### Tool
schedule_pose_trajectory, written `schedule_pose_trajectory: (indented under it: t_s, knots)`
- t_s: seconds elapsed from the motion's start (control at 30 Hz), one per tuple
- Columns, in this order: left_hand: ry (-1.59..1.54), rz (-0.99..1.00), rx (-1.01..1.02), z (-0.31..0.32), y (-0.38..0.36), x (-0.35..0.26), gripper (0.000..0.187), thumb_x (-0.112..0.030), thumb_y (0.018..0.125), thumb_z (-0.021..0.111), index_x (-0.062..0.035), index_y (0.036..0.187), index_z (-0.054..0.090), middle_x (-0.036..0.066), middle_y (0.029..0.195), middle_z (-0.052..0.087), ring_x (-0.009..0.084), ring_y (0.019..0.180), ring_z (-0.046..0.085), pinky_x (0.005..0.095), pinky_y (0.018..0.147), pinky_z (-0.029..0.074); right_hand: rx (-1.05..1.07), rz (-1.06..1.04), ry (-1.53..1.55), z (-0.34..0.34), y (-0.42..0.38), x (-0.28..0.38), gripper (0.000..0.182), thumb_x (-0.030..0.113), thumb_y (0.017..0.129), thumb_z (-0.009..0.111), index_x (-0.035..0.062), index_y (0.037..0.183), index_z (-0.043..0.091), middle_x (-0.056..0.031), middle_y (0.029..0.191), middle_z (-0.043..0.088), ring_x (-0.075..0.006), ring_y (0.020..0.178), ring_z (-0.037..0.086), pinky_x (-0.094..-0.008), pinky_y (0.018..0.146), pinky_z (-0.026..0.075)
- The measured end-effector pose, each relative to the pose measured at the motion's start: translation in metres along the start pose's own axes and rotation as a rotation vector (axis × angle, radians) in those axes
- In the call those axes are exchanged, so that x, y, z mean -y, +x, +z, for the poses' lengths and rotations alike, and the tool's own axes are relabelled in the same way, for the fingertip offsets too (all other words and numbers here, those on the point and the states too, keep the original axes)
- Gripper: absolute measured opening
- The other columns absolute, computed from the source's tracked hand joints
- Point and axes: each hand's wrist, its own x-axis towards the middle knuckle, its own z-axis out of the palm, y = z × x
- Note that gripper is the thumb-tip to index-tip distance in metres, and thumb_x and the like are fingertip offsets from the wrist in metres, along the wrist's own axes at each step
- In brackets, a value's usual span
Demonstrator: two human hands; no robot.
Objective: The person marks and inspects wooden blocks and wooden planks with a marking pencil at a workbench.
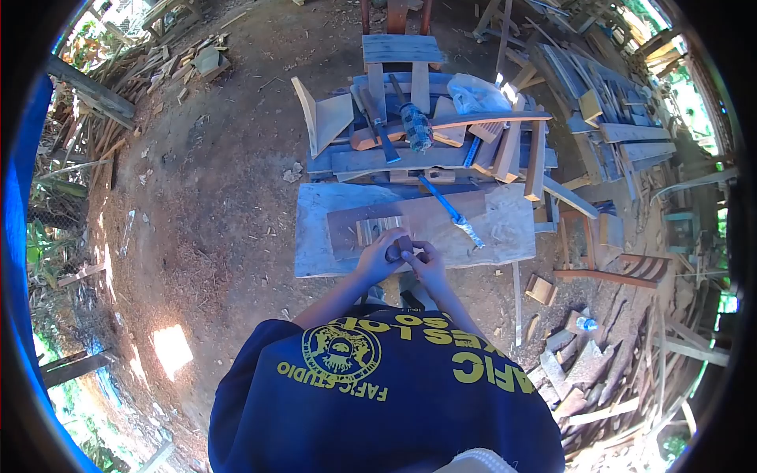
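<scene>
Low over the near edge of the workbench, my left hand [378, 258] is closed around a small dark brown piece [400, 247], perhaps folded sandpaper or a wood block. My right hand [429, 264] meets it from the other side, fingers curled and pinching its right end. Just beyond the left hand, a striped block of light and dark wood [380, 229] lies on a flat brown board [343, 232]. That board rests on a pale, rough-edged plank [315, 256]. A blue rod-like tool [443, 202] with a whitish wrapped end lies to the right.
Behind the plank, chisels [378, 130], a curved wooden piece [481, 120], a clear plastic bag [477, 96] and several offcuts crowd the bench. Stacked boards [607, 118] stand at the right. A slatted wooden frame [623, 270] and scrap wood [583, 366] lie on the ground.
</scene>
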Motion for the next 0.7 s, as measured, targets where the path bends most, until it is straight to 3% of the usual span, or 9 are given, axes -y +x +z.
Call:
schedule_pose_trajectory:
  t_s: [0.07, 0.17, 0.23, 0.37, 0.47, 0.53, 0.57, 0.63, 0.7]
  knots:
    - [-0.014, -0.021, 0.007, 0.000, -0.004, 0.001, 0.061, -0.017, 0.077, 0.075, -0.0156, 0.130, 0.046, 0.013, 0.132, 0.052, 0.0350, 0.116, 0.056, 0.0399, 0.092, 0.050, 0.004, -0.025, -0.003, -0.001, -0.003, -0.008, 0.045, 0.023, 0.084, 0.075, 0.0031, 0.119, 0.056, 0.0049, 0.059, 0.050, -0.0026, 0.049, 0.044, -0.0188, 0.043, 0.032]
    - [-0.005, -0.052, -0.031, -0.004, -0.010, -0.008, 0.061, -0.016, 0.076, 0.076, -0.0163, 0.130, 0.046, 0.013, 0.128, 0.055, 0.0351, 0.114, 0.058, 0.0401, 0.091, 0.050, 0.046, -0.057, 0.008, -0.001, -0.013, 0.002, 0.063, 0.013, 0.084, 0.073, 0.0061, 0.139, 0.043, 0.0051, 0.058, 0.048, -0.0035, 0.049, 0.042, -0.0194, 0.044, 0.033]
    - [-0.004, -0.118, -0.080, -0.004, -0.012, -0.006, 0.062, -0.017, 0.076, 0.076, -0.0176, 0.130, 0.047, 0.014, 0.121, 0.059, 0.0352, 0.109, 0.061, 0.0400, 0.087, 0.051, 0.118, -0.003, 0.169, -0.004, -0.019, 0.014, 0.085, 0.001, 0.082, 0.067, 0.0137, 0.152, 0.020, 0.0051, 0.057, 0.045, -0.0045, 0.049, 0.041, -0.0194, 0.046, 0.034]
    - [-0.056, -0.141, -0.078, -0.007, -0.017, -0.004, 0.062, -0.019, 0.075, 0.077, -0.0183, 0.130, 0.047, 0.014, 0.114, 0.063, 0.0344, 0.103, 0.064, 0.0395, 0.084, 0.052, 0.198, 0.044, 0.371, -0.010, -0.027, 0.029, 0.095, -0.006, 0.080, 0.061, 0.0189, 0.154, 0.008, 0.0039, 0.059, 0.046, -0.0054, 0.051, 0.043, -0.0186, 0.048, 0.035]
    - [-0.034, -0.130, -0.116, -0.011, -0.016, -0.004, 0.062, -0.020, 0.076, 0.078, -0.0188, 0.130, 0.047, 0.014, 0.112, 0.064, 0.0336, 0.100, 0.065, 0.0386, 0.082, 0.052, 0.302, 0.100, 0.620, -0.009, -0.032, 0.046, 0.101, -0.009, 0.080, 0.060, 0.0275, 0.154, 0.003, -0.0025, 0.079, 0.056, -0.0058, 0.055, 0.046, -0.0185, 0.049, 0.037]
    - [-0.034, -0.078, -0.159, -0.010, -0.012, 0.005, 0.061, -0.021, 0.076, 0.078, -0.0169, 0.130, 0.048, 0.014, 0.112, 0.064, 0.0325, 0.100, 0.065, 0.0379, 0.082, 0.052, 0.202, 0.042, 0.677, -0.001, -0.040, 0.073, 0.109, -0.010, 0.079, 0.060, 0.0393, 0.152, -0.005, -0.0144, 0.119, 0.055, -0.0064, 0.058, 0.048, -0.0190, 0.050, 0.040]
    - [-0.034, -0.080, -0.156, -0.010, -0.011, 0.008, 0.061, -0.021, 0.076, 0.078, -0.0169, 0.130, 0.048, 0.014, 0.112, 0.064, 0.0325, 0.100, 0.065, 0.0379, 0.082, 0.052, 0.200, 0.044, 0.679, -0.001, -0.038, 0.074, 0.109, -0.010, 0.079, 0.060, 0.0393, 0.152, -0.005, -0.0144, 0.119, 0.055, -0.0064, 0.058, 0.048, -0.0190, 0.050, 0.040]
    - [-0.044, -0.042, -0.197, -0.011, -0.007, 0.010, 0.061, -0.021, 0.076, 0.078, -0.0147, 0.130, 0.050, 0.014, 0.114, 0.064, 0.0311, 0.103, 0.065, 0.0371, 0.084, 0.052, 0.355, 0.040, 0.749, -0.004, -0.036, 0.076, 0.115, -0.011, 0.078, 0.060, 0.0482, 0.148, -0.009, -0.0211, 0.145, 0.035, -0.0068, 0.059, 0.047, -0.0189, 0.051, 0.040]
    - [-0.033, -0.011, -0.204, -0.012, -0.005, 0.009, 0.060, -0.020, 0.076, 0.078, -0.0139, 0.130, 0.050, 0.013, 0.115, 0.063, 0.0304, 0.104, 0.064, 0.0368, 0.085, 0.052, 0.420, 0.042, 0.799, -0.001, -0.037, 0.078, 0.115, -0.013, 0.078, 0.058, 0.0470, 0.148, -0.012, -0.0224, 0.147, 0.033, -0.0066, 0.060, 0.048, -0.0189, 0.052, 0.042]
